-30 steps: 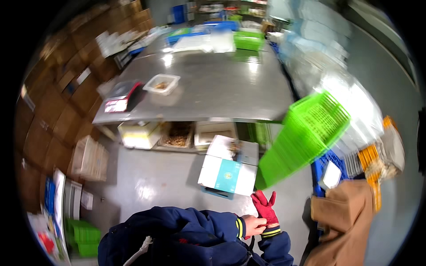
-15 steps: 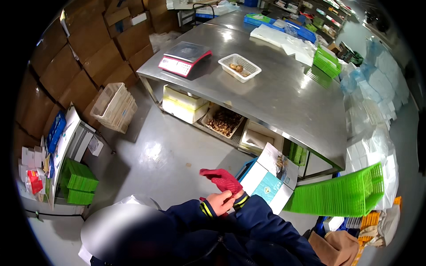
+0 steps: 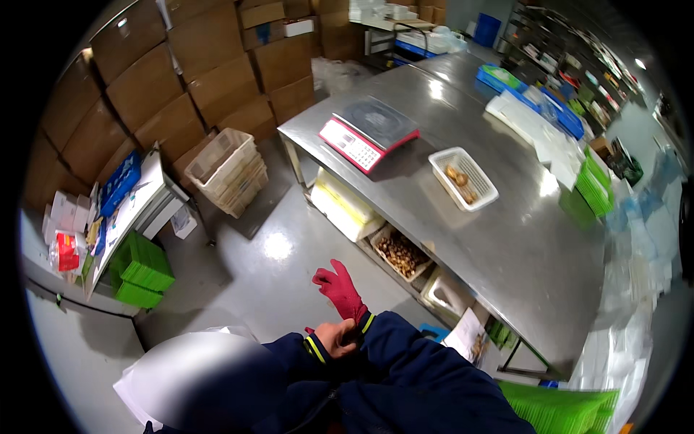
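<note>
A red knitted glove covers my right hand (image 3: 337, 286), which is raised with its fingers apart. My bare left hand (image 3: 336, 338) is closed on the glove's cuff at the right wrist. A small bit of red fabric (image 3: 309, 330) pokes out beside my left wrist; whether it is a second glove I cannot tell. Both hands are in front of my body, short of the steel table (image 3: 538, 246). On that table stand a red and white weighing scale (image 3: 369, 134) and a white plastic basket (image 3: 473, 199) with a few brown roundish pieces in it.
Under the table are a foam box (image 3: 343, 206) and a crate of brown pieces (image 3: 399, 253). Stacked cream crates (image 3: 231, 173) stand left on the floor, near a side table (image 3: 137, 195). Green baskets (image 3: 557, 405) lie at lower right. Cardboard boxes (image 3: 210, 50) line the back left.
My view has swung left, so the table and scale sit farther right. The gloved right hand now points upward with fingers more spread; my left hand stays at its cuff.
</note>
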`<act>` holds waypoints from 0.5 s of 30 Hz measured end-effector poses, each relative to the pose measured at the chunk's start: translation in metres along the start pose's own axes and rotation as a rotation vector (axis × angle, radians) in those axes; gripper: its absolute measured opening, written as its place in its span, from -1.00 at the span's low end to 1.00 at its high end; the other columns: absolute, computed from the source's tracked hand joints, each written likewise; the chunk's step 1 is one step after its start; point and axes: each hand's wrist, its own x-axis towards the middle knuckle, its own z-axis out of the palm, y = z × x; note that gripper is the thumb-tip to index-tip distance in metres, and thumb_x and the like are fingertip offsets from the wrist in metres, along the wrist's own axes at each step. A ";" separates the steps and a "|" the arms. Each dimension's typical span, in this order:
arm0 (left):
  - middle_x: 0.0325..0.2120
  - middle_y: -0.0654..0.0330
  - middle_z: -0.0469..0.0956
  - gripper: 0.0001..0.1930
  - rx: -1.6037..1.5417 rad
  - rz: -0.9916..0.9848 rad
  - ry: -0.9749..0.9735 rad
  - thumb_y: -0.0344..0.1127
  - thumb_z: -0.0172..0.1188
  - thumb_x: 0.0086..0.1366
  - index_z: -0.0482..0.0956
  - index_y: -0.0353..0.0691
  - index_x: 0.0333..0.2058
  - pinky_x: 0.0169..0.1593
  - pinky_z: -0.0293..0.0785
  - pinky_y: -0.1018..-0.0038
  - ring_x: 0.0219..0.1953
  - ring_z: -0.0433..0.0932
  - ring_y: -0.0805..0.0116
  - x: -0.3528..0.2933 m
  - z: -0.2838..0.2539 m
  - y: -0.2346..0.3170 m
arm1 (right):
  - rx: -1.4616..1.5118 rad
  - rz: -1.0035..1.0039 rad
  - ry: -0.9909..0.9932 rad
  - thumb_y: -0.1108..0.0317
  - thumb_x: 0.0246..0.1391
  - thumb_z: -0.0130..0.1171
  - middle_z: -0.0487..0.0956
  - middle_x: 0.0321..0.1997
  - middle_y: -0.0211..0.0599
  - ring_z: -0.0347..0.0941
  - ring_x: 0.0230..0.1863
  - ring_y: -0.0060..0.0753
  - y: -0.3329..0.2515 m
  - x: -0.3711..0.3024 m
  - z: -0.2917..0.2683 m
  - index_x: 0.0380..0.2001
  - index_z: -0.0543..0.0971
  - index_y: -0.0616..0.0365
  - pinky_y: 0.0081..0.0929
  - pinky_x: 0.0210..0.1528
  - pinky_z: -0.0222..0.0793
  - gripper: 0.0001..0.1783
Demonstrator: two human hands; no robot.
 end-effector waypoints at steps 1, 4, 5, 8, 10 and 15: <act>-0.71 0.01 0.28 -0.84 -0.028 -0.030 0.008 -0.45 0.11 -0.04 0.28 -0.28 -0.52 -0.50 0.27 0.42 -0.65 0.31 0.14 0.004 -0.013 0.000 | -0.167 0.011 -0.082 0.62 -0.08 0.04 0.30 0.05 -0.21 0.29 0.05 -0.24 0.001 0.025 0.007 0.22 -0.09 0.09 -0.42 0.04 0.24 -0.18; -0.71 0.04 0.28 -0.85 -0.127 -0.061 0.124 -0.44 0.10 -0.01 0.28 -0.29 -0.52 -0.52 0.25 0.44 -0.66 0.31 0.20 0.009 -0.051 -0.006 | 0.102 0.198 -0.219 0.52 -0.08 0.13 0.33 0.03 -0.21 0.22 0.11 -0.34 -0.004 0.056 0.045 0.23 -0.17 0.08 -0.46 0.08 0.21 -0.11; -0.72 0.05 0.27 -0.85 -0.132 -0.051 0.153 -0.44 0.10 0.00 0.28 -0.28 -0.52 -0.53 0.25 0.44 -0.67 0.31 0.21 0.010 -0.062 -0.015 | 0.029 0.133 -0.264 0.50 -0.09 0.15 0.41 -0.04 -0.25 0.31 0.04 -0.40 -0.016 0.062 0.064 0.22 0.00 0.05 -0.47 0.04 0.25 -0.19; -0.72 0.08 0.27 -0.86 -0.142 -0.033 0.220 -0.44 0.09 0.02 0.29 -0.28 -0.52 -0.54 0.24 0.46 -0.68 0.31 0.25 0.014 -0.102 -0.045 | -0.434 -0.132 -0.420 0.48 -0.09 0.15 0.50 -0.15 -0.27 0.40 -0.07 -0.44 -0.016 0.109 0.093 0.06 0.31 0.10 -0.50 -0.02 0.30 -0.44; -0.73 0.09 0.27 -0.87 -0.152 -0.024 0.242 -0.43 0.09 0.03 0.29 -0.27 -0.51 -0.55 0.23 0.46 -0.69 0.32 0.26 0.019 -0.135 -0.060 | -0.759 -0.370 -0.569 0.42 -0.10 0.15 0.54 -0.20 -0.21 0.45 -0.13 -0.25 -0.003 0.147 0.113 -0.20 0.51 0.15 -0.42 -0.07 0.31 -0.70; -0.66 -0.02 0.38 -0.83 -0.145 0.044 0.167 -0.36 0.07 0.05 0.33 -0.26 -0.38 -0.51 0.32 0.36 -0.59 0.44 0.05 0.038 -0.233 -0.126 | -1.082 -0.270 -0.969 0.26 -0.05 0.15 0.14 0.23 -0.08 0.18 0.17 -0.02 0.033 0.245 0.156 0.15 0.21 -0.08 -0.18 0.14 0.11 -0.35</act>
